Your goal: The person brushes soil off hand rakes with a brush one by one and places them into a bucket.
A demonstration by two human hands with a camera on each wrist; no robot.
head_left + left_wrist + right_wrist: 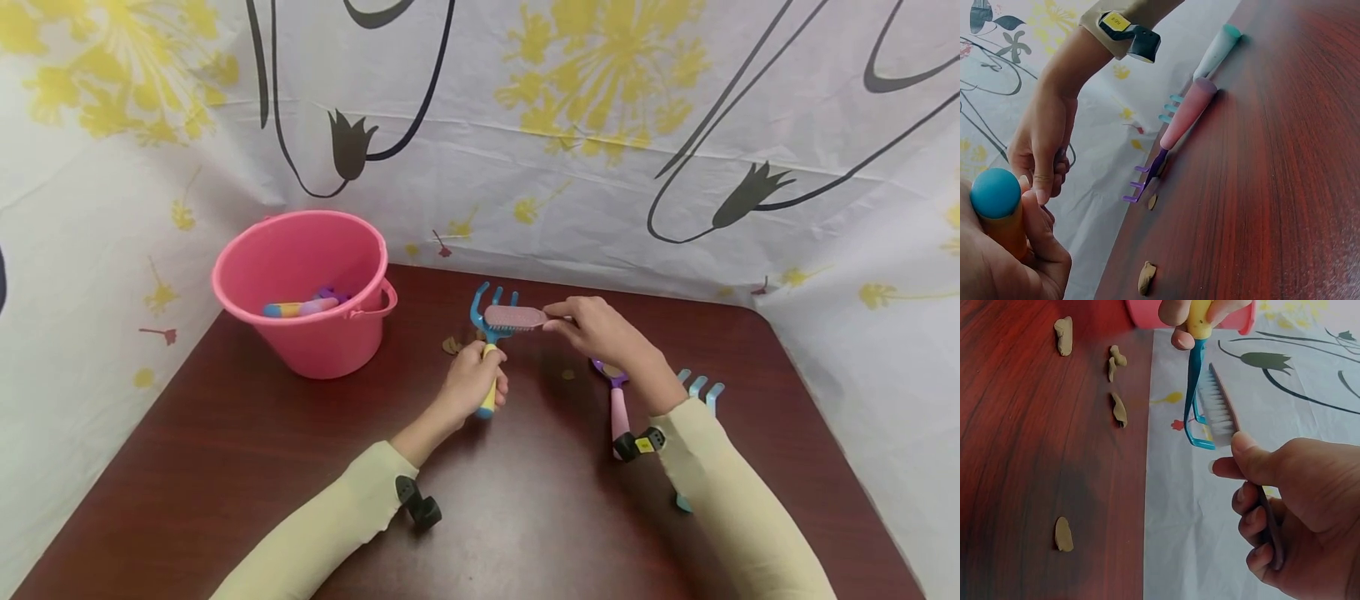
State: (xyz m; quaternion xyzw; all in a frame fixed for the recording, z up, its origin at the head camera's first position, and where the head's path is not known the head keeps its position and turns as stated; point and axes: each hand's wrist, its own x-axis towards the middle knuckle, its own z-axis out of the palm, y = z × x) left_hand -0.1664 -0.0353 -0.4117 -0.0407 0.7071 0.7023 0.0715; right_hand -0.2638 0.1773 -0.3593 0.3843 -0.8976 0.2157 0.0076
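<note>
My left hand [467, 382] grips the yellow-and-blue handle of a toy hand rake [487, 402], its blue tines pointing away from me. In my right hand [600, 331] is a pink brush [513, 317], held by its handle. The right wrist view shows the white bristles [1217, 409] right at the rake's bent tines [1200, 444], which hang beyond the table edge in that view. Under the right forearm lie a purple toy rake [1188, 112] with a pink handle and a light-blue rake [698, 386], partly hidden by the sleeve.
A pink bucket [337, 350] stands at the back left, holding tools with colored handles [300, 309]. Several brown clay-like bits [1064, 534] lie scattered on the dark wooden table [300, 442]. A patterned white cloth [465, 150] hangs behind and at both sides.
</note>
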